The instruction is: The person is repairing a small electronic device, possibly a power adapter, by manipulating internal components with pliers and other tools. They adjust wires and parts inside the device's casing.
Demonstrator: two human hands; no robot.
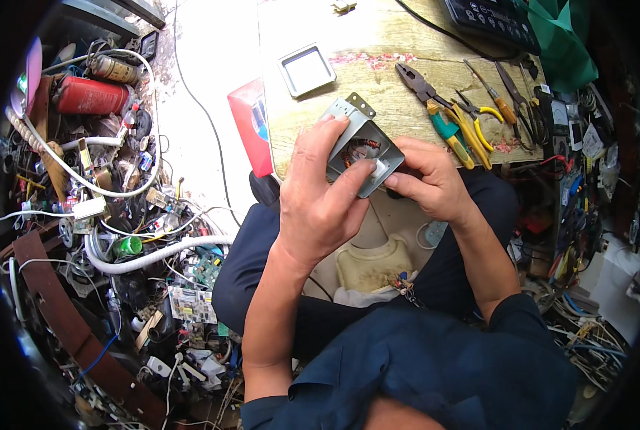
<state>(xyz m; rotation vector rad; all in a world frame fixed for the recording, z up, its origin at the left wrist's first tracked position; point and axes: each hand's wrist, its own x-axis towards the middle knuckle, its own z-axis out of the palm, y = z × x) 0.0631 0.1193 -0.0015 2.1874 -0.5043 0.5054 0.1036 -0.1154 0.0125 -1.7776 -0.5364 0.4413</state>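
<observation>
A small grey metal box (381,137) is held up over the near edge of the wooden table, tilted, its open side facing up. Reddish-brown coiled wire (371,142) and a pale piece show inside it. A bracket with holes (361,106) sticks out at its far end. My left hand (313,183) grips the box from the left, fingers over its far side and thumb reaching into the opening. With fingers and thumb, my right hand (434,183) pinches the right corner. Beyond the box lies a square metal-rimmed piece (313,88).
Right on the wooden table (355,36) lie large pliers (418,82), small yellow-handled pliers (486,113) and a screwdriver (504,107). A black panel with buttons (492,21) stands behind. A red object (244,125) is at the left. Electronic scrap and a red cylinder (90,95) crowd the left side.
</observation>
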